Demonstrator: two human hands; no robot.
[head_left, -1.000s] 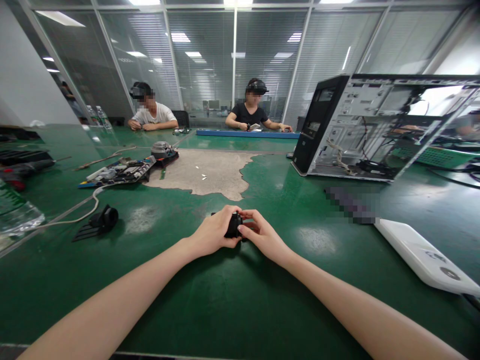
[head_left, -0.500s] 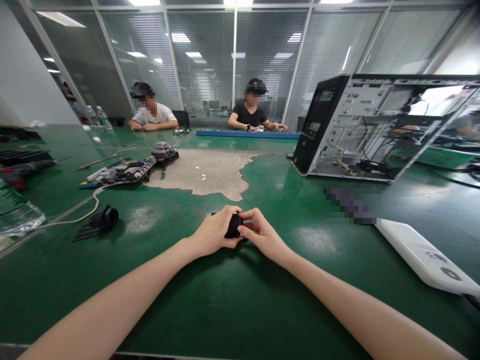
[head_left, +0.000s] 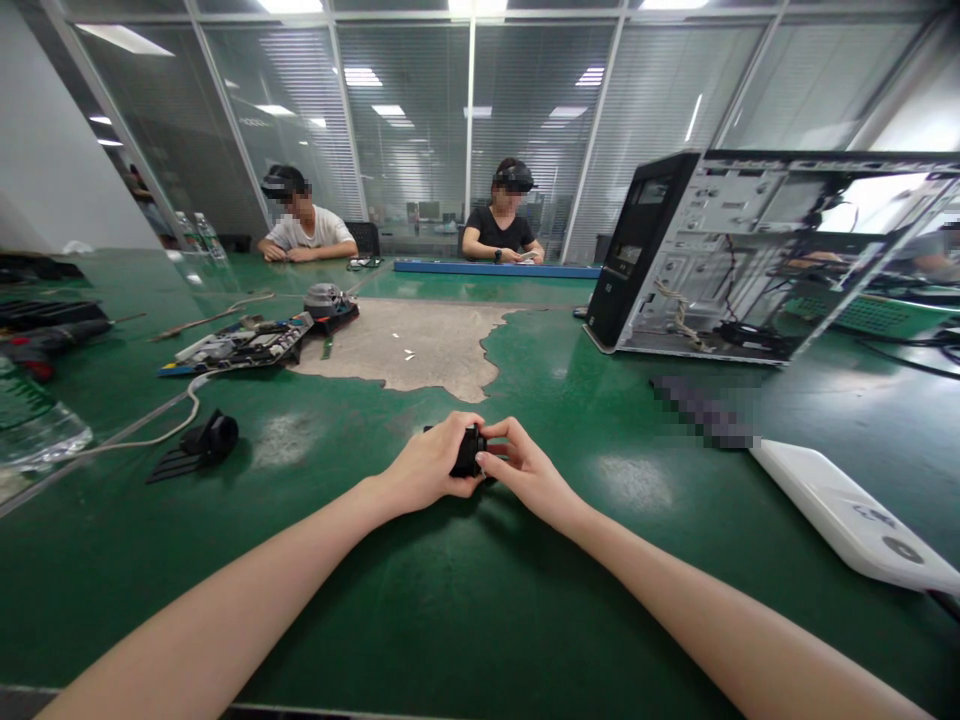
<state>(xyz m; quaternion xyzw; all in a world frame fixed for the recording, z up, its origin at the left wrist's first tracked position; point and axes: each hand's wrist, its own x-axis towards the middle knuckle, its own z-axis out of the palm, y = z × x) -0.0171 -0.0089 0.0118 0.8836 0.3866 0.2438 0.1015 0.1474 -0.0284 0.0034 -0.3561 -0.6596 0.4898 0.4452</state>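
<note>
Between my two hands, just above or on the green table (head_left: 450, 620), is a small black device (head_left: 468, 455); its exact kind is hard to make out. My left hand (head_left: 433, 460) wraps round it from the left and covers much of it. From the right, the fingertips of my right hand (head_left: 525, 465) pinch its edge. To the left lies a black plastic piece with a round barrel and flat slotted fins (head_left: 206, 438), touched by neither hand.
An opened computer case (head_left: 645, 255) stands at the right, near a white power bank-like device (head_left: 840, 505). Circuit boards (head_left: 244, 342), a cable (head_left: 172, 425) and a water bottle (head_left: 37, 420) are at the left. Two people sit across the table behind a blue bar (head_left: 495, 269).
My hands stay in nearly the same place round the black device. Across the table, the person in black has drawn an outstretched arm inward.
</note>
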